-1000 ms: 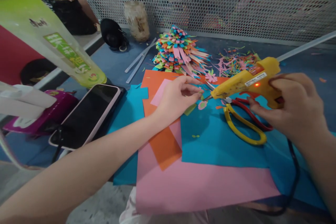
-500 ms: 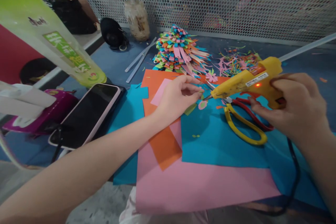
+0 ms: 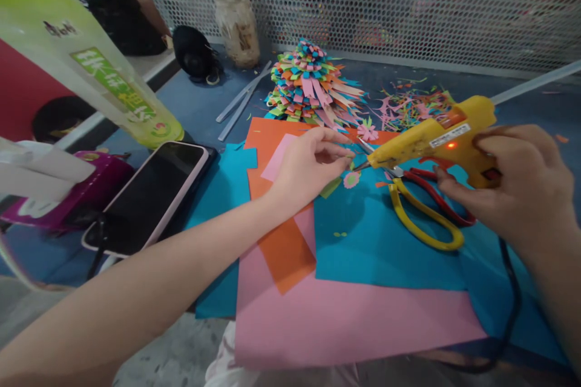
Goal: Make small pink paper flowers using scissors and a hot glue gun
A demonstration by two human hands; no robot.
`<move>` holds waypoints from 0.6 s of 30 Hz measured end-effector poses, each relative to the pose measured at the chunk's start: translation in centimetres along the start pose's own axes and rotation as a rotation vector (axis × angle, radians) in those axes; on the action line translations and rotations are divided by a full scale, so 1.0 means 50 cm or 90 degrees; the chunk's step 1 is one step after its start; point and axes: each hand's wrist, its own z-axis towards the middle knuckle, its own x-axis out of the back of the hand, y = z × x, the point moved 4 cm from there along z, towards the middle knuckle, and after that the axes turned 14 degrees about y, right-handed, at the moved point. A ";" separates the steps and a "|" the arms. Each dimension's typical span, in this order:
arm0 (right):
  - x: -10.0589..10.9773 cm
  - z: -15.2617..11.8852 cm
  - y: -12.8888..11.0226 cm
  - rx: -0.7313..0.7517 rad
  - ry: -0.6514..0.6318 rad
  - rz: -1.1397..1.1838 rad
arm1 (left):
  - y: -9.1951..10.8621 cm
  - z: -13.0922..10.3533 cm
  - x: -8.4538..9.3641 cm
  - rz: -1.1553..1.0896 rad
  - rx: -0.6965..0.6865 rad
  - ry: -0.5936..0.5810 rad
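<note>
My right hand point(image 3: 529, 175) is closed round the grip of a yellow hot glue gun point(image 3: 415, 139), whose orange light glows. A clear glue stick point(image 3: 535, 81) juts from its back end. The nozzle points left, right by the fingertips of my left hand point(image 3: 311, 163). Those fingertips are pinched on a tiny green paper piece point(image 3: 350, 158), mostly hidden. Just below the nozzle is a small pink and green paper flower point(image 3: 351, 179). Scissors with red and yellow handles point(image 3: 422, 230) lie under the gun on blue paper point(image 3: 381, 260).
Behind my hands stands a fringed multicoloured paper tree point(image 3: 313, 87), with paper shreds point(image 3: 413, 109) to its right. On the left are a phone point(image 3: 154, 199), a tilted green bottle point(image 3: 113, 72) and a purple box point(image 3: 86, 187) with plugs. Glue sticks point(image 3: 242, 103) lie near a jar point(image 3: 236, 30).
The glue gun has shifted very slightly to the right with my right hand. My left hand stays almost where it was, still pinched. The whole view has moved a little.
</note>
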 end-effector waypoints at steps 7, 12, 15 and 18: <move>0.000 -0.001 0.004 -0.005 0.001 -0.008 | 0.004 -0.001 -0.001 0.006 -0.005 0.004; 0.001 -0.005 0.008 -0.018 0.001 -0.021 | 0.004 -0.003 -0.001 -0.002 0.013 0.002; 0.004 -0.008 0.009 -0.025 0.008 -0.022 | 0.005 -0.004 -0.002 -0.011 0.023 -0.001; 0.004 -0.009 0.008 -0.028 0.012 -0.030 | 0.006 -0.004 -0.002 -0.019 0.022 -0.007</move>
